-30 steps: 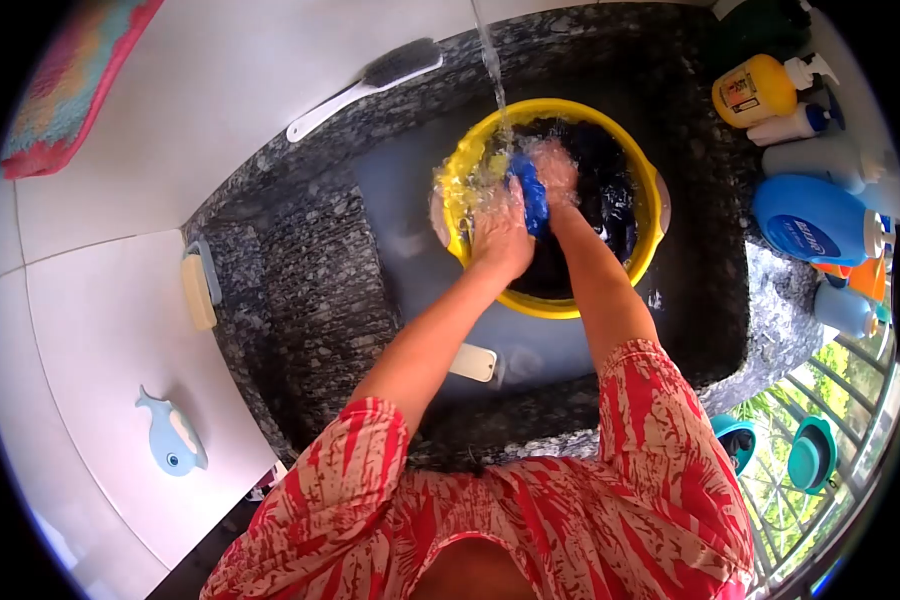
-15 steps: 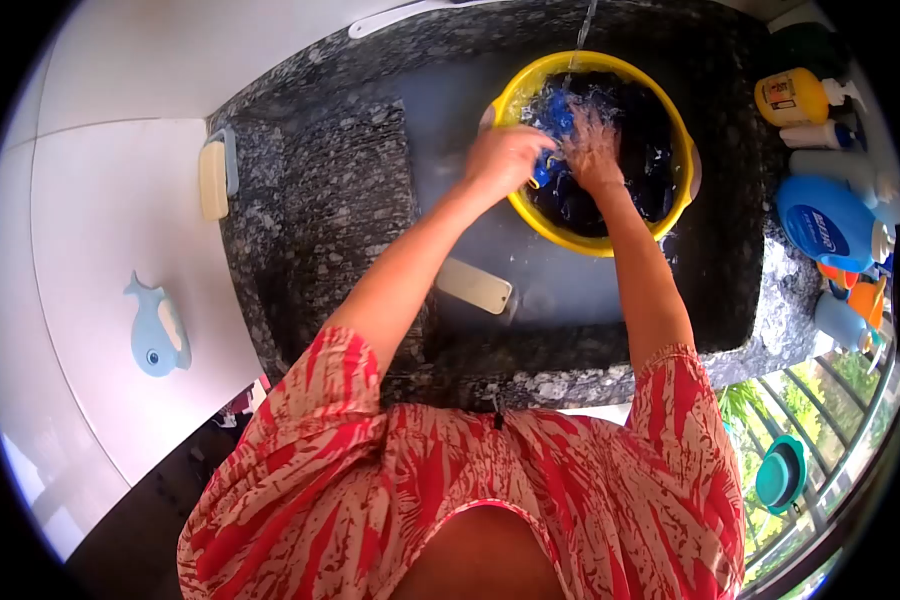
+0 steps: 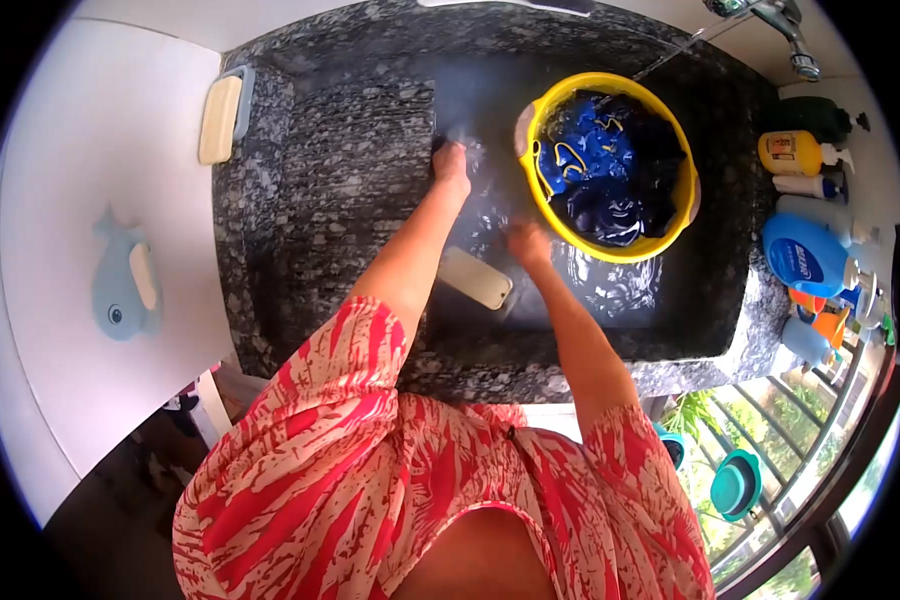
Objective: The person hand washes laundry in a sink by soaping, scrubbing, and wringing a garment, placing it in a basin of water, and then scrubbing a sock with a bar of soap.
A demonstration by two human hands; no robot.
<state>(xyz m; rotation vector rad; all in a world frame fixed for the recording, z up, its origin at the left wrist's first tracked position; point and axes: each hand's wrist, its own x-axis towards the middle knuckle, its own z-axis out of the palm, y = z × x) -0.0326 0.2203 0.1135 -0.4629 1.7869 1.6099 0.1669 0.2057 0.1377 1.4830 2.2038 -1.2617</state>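
A yellow basin (image 3: 625,256) stands in the water of the dark granite sink (image 3: 590,375). In it lie wet blue cloth (image 3: 595,155) with a thin yellow cord and darker, nearly black fabric (image 3: 655,130). My left hand (image 3: 452,168) is lowered to the cloudy water beside the ribbed stone slope, its fingers mostly hidden. Just left of the basin's near side, my right hand (image 3: 528,242) dips into the water, blurred. Both hands are apart from the cloth. A pale rectangular block (image 3: 475,278) with a small hole at one end lies between my forearms.
From a tap (image 3: 802,62), water streams toward the basin's far rim. Several bottles, among them a blue one (image 3: 808,255) and a yellow pump bottle (image 3: 795,153), line the right ledge. A soap bar (image 3: 220,120) rests on the left edge. The ribbed washboard slope (image 3: 350,180) fills the sink's left side.
Both hands have left the cloth in the basin and moved left into the sink water. The view has shifted, bringing the tap into sight.
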